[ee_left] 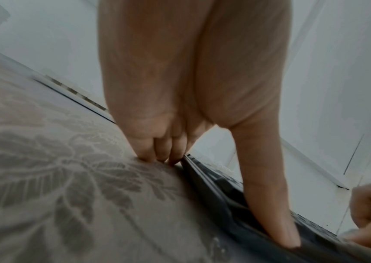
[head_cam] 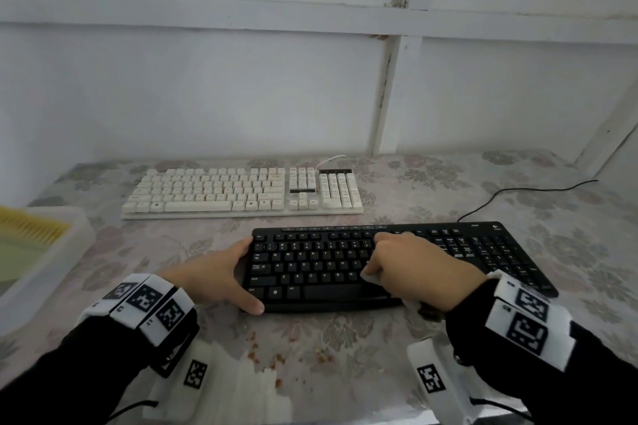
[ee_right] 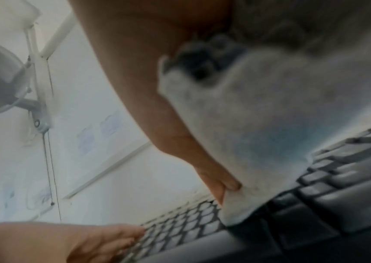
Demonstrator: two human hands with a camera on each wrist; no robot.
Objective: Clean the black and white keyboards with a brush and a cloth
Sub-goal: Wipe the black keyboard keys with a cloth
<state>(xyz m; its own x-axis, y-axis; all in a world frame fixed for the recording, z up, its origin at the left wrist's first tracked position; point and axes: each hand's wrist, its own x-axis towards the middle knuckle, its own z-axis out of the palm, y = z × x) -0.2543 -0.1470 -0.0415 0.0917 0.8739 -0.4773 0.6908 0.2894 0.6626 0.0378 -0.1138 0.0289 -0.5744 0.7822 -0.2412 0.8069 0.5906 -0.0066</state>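
The black keyboard (head_cam: 321, 266) lies at the table's middle, with the white keyboard (head_cam: 241, 193) behind it near the wall. My left hand (head_cam: 243, 274) holds the black keyboard's left end, thumb along the front corner and fingers curled at the far corner (ee_left: 157, 154). My right hand (head_cam: 404, 262) grips a white cloth (head_cam: 371, 278) and presses it on the keys right of centre. In the right wrist view the cloth (ee_right: 269, 124) is bunched under the palm, pinched by the thumb (ee_right: 222, 186), and it touches the black keys (ee_right: 314, 195).
A translucent bin (head_cam: 69, 252) at the left edge holds a yellow bristled thing (head_cam: 31, 228). Brown crumbs (head_cam: 269, 355) lie on the floral tablecloth (head_cam: 448, 183) in front of the keyboard. A black cable (head_cam: 518, 197) runs off to the right.
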